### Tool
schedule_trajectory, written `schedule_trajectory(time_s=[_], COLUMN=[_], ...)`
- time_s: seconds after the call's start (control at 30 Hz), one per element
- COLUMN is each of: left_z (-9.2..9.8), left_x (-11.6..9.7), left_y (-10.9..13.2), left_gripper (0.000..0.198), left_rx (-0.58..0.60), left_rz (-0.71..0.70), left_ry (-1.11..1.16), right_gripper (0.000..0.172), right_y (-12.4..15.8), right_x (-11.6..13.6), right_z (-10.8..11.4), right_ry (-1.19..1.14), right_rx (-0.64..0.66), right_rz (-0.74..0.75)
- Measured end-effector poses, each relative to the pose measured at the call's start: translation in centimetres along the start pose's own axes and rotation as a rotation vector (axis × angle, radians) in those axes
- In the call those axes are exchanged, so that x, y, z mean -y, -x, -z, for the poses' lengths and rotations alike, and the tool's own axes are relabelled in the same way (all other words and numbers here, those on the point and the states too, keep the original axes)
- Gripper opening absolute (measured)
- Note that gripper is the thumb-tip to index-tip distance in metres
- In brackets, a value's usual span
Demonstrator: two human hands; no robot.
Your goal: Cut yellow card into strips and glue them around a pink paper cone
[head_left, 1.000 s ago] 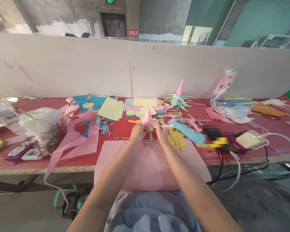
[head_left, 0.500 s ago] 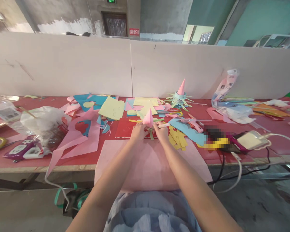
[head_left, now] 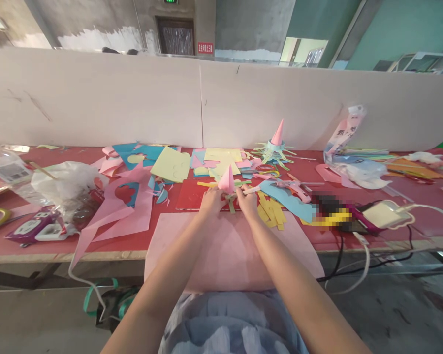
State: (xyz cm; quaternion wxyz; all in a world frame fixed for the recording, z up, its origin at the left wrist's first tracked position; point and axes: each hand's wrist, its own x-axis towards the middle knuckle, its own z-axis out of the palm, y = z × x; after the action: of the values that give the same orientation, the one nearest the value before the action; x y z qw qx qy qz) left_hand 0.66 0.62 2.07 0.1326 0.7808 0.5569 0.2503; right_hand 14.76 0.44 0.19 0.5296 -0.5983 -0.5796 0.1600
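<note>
A pink paper cone (head_left: pixel 226 181) stands upright between my two hands, with green and yellow paper strips (head_left: pixel 232 204) spreading from its base. My left hand (head_left: pixel 211 201) is closed at the left side of the base, fingertips partly hidden. On the other side, my right hand (head_left: pixel 248 200) pinches a thin pale strip (head_left: pixel 254 189) that points out to the right. Beneath this work lies a red board (head_left: pixel 188 195). Loose yellow paper strips (head_left: pixel 271 210) lie just right of my right hand. Farther back stands a similar piece with a pink cone (head_left: pixel 278 135) on a pale blue fringed base.
To the right lie a blue paper piece (head_left: pixel 286 199), a pink glue gun (head_left: pixel 299 191) and a white plug with cables (head_left: pixel 384 215). Paper scraps (head_left: pixel 172 164) and a plastic bag (head_left: pixel 68 184) cover the left. A white partition (head_left: pixel 133 103) stands behind the table.
My right hand has shifted very slightly, and the pale strip in it tilts a little differently. The cone and my left hand stay in place.
</note>
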Motion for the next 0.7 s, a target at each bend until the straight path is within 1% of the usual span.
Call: schedule_trajectory(time_s=[0.17,0.33,0.47,0.6,0.7], left_z=[-0.17,0.03,0.19,0.14,0.02], left_x=[0.08,0.02,-0.11,-0.14,-0.07], left_y=[-0.05,0.02,0.11,0.12,0.07], left_gripper=[0.021,0.022,0.023,0.024,0.024], left_rx=[-0.016,0.002,0.002,0.0,-0.005], left_rz=[-0.018,-0.006,-0.003,-0.011,-0.016], left_ry=[-0.012,-0.017,-0.019,-0.016,-0.02], right_gripper=[0.023,0.03,0.035,0.032,0.03], right_y=[0.04,0.02,-0.09,-0.19,-0.21], right_x=[0.11,0.29,0.2,0.11,0.06], right_z=[0.03,0.15,0.2,0.17,0.14], right_ry=[-0.031,-0.187,-0.09,-0.034,-0.023], right_rx=[0.038,0.035,0.039,0.03,0.048], right_rz=[-0.002,-0.083,-0.057,-0.046,-0.046])
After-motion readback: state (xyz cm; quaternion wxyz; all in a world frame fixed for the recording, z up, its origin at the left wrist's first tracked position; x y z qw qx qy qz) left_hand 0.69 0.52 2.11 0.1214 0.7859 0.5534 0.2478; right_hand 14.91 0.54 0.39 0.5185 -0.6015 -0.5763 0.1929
